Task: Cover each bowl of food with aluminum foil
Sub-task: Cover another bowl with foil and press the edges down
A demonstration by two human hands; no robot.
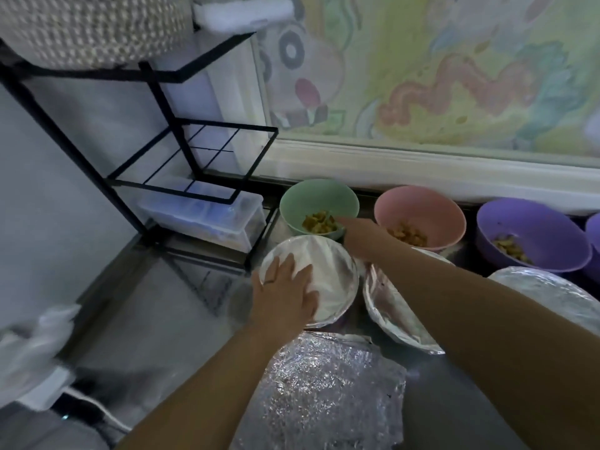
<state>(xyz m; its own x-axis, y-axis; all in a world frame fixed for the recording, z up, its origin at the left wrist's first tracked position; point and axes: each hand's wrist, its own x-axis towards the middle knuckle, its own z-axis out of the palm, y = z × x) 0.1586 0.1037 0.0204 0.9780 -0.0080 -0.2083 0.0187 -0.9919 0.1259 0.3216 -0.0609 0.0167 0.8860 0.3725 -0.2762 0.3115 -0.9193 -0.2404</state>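
Note:
A foil-covered bowl (328,280) stands on the dark counter, and my left hand (285,290) rests flat on its left side with the fingers spread. Behind it is an uncovered green bowl (311,196) with yellowish food. My right hand (357,233) reaches across to the green bowl's near right rim, and its fingers seem to hook over the edge. A pink bowl (418,212) and a purple bowl (535,228), both uncovered with food, stand in the back row. Two more foil-covered bowls (386,306) (552,287) sit under and right of my right arm. A crinkled loose foil sheet (324,394) lies nearest me.
A black wire rack (194,151) stands at the left, with a clear plastic box (201,219) under it and a woven basket (91,27) on top. A white ledge (422,167) and a painted wall close the back. Another purple bowl (594,235) shows at the right edge.

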